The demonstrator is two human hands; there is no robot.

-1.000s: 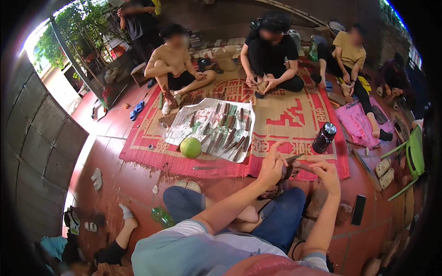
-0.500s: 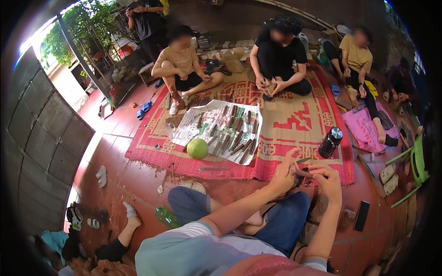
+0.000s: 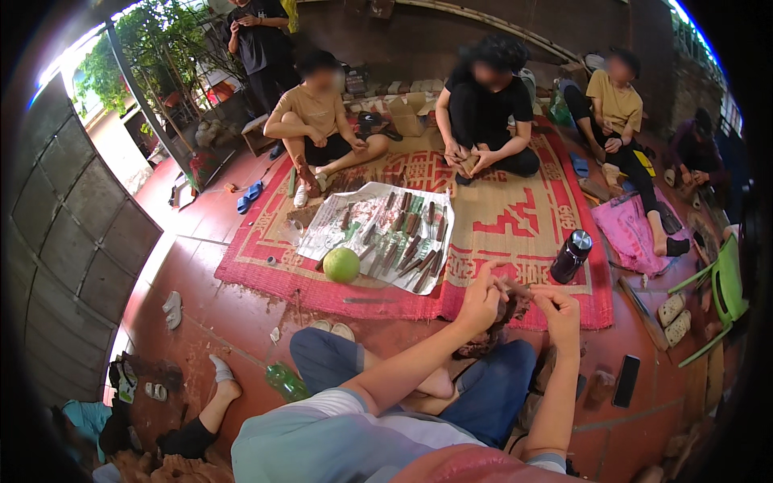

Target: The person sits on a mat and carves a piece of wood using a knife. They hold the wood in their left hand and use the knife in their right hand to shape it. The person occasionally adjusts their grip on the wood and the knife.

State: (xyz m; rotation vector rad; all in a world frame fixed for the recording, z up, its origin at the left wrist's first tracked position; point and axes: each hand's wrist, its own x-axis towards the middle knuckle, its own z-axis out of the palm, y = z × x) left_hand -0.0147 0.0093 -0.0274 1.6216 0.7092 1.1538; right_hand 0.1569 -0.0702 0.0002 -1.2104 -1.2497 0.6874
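Note:
My left hand (image 3: pixel 481 299) and my right hand (image 3: pixel 557 307) are raised close together above my crossed legs in blue trousers. Both pinch a thin brown stick-like piece (image 3: pixel 514 286) between their fingertips. A dark brown clump (image 3: pixel 489 336) rests on my lap just below them. Ahead on the red patterned mat (image 3: pixel 515 217) lies a white sheet (image 3: pixel 378 235) covered with several dark stick-shaped pieces. A round green fruit (image 3: pixel 341 264) sits at the sheet's near edge.
A dark flask (image 3: pixel 571 256) stands on the mat right of my hands. A phone (image 3: pixel 626 380) lies on the tiled floor at the right. A green bottle (image 3: pixel 285 381) lies by my left knee. Three people sit across the mat; another stands at the back.
My hands have stayed together on the thin piece and risen slightly. The view has shifted a little, so the mat and the seated people appear lower and nearer.

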